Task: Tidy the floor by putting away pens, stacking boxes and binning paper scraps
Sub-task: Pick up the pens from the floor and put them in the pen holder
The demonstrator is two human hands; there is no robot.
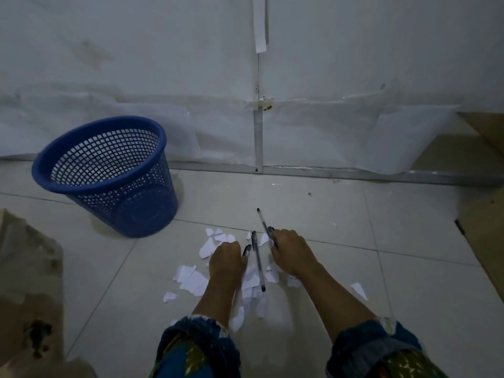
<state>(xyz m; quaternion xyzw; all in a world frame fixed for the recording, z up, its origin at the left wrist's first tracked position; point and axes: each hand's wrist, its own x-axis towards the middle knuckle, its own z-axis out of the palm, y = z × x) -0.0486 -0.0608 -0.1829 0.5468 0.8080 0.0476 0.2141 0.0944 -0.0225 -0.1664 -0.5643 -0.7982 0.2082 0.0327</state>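
Observation:
Both my hands reach down to the tiled floor among torn white paper scraps. My left hand is closed around a black-capped pen whose tip sticks out past the fingers. My right hand grips clear pens that angle up and away from it. Between the hands lies a third clear pen, flat on the scraps. A blue mesh bin stands to the far left, upright and apparently empty.
A white panelled wall with a metal bottom rail closes off the far side. Cardboard lies at the left edge, and more cardboard at the right edge. Another scrap lies to the right of my right arm.

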